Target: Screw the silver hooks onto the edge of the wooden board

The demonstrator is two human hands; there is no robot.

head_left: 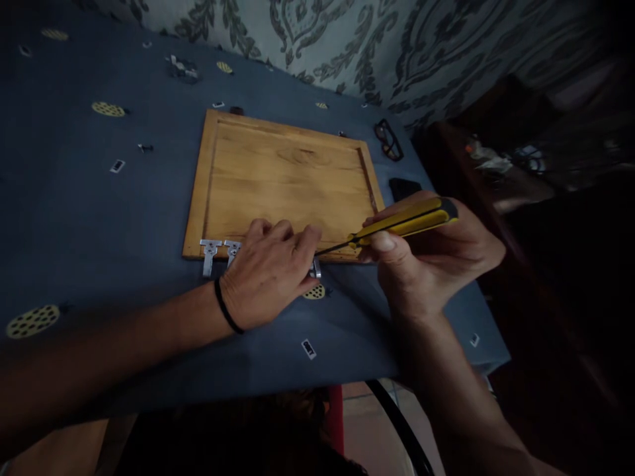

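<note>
1. We log the wooden panel [292,178] first; it lies flat on the counter [149,211], recessed face up, near the middle of the view; the counter is covered by a blue-grey cloth with printed pineapples and small labels.
2. We see the right-hand grip [431,261] clenched round the yellow-and-black handle of a screwdriver [404,219]; its shaft slants down leftward to the panel's near edge; the very tip is at the left fingers, so we can't tell what it seats in.
3. We have the left-hand grip [270,274] laid over that same near edge, palm down, fingers bent; we can't tell whether it pinches anything, its underside being hidden; a black band [228,306] circles the wrist.
4. We count metal hinges along the near edge; one hinge [209,256] sits at the left corner, a second hinge [232,250] just beside it, partly under the left hand; a metal piece [316,268] shows at the fingertips, mostly covered.
5. We note on the counter, past the panel's right side, glasses [388,140] and a dark flat object [404,189], the latter partly behind the right hand; far left, a shiny metal part [182,68]; nearer, a small dark piece [145,147], too small to name.
6. We mark a patterned backdrop [327,39] behind the counter.
</note>
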